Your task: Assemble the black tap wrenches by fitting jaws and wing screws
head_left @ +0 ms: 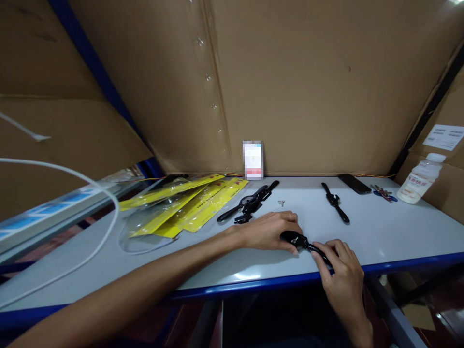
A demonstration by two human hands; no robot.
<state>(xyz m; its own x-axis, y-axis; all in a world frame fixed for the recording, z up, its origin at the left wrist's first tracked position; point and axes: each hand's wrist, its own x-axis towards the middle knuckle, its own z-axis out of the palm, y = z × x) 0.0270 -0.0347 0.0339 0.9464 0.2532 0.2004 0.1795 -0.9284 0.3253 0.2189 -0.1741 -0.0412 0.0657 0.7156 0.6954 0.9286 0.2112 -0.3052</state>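
A black spokeshave (306, 245) is held in both hands just above the tabletop, near its front edge. My left hand (271, 231) is closed around its left handle, thumb below and fingers over the top. My right hand (342, 268) pinches the right handle between thumb and fingers. Behind my left hand lie more black spokeshave parts (250, 203), overlapping one another. Another black spokeshave (334, 202) rests farther back to the right. Some small metal pieces (281, 203), perhaps screws, sit between these groups.
Yellow blister packs (213, 205) are piled at the left of the white table (380, 241). A phone with a lit screen (253, 162) leans on the cardboard wall. At the right are a dark phone (354, 183), keys (382, 193) and a bottle (420, 180). A white cable (116, 208) loops at left.
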